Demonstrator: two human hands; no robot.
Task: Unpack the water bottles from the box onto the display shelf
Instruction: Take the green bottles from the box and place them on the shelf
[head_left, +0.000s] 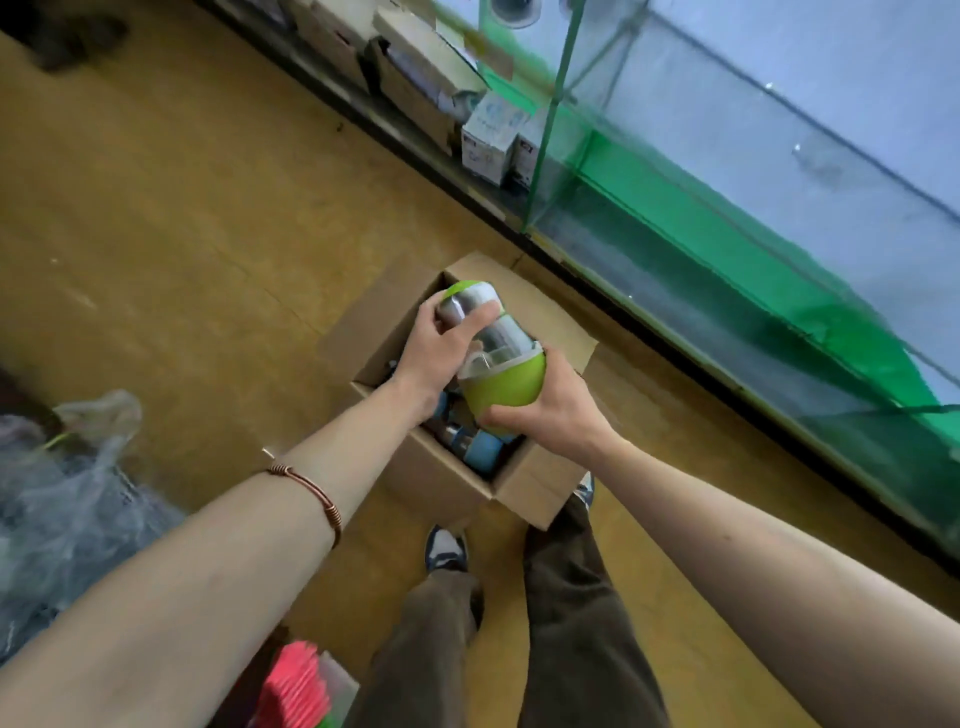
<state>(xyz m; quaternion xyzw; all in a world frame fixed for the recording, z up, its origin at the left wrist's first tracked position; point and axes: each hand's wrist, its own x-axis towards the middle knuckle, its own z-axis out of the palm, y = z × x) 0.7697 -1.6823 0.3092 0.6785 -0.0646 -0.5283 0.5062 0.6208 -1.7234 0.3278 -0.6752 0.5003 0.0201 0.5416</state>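
1. Glass display shelf (727, 218), green-edged, stands right of the cardboard box (441, 467).
2. Water bottle (491, 345), steel with green ends, lies tilted above the box, one green end toward the shelf.
3. Left hand (439, 345) grips the steel middle; right hand (550, 410) curls round the rounded green end.

I stand on a worn yellow-brown floor (171, 218). Along its right edge runs a glass display case with green-lined shelves (691, 208). Beyond the case's far end, brown and white cardboard cartons (431, 78) crowd a dark low ledge. At the floor's left edge lies crumpled clear plastic wrapping (67, 499) — flat, even light throughout.
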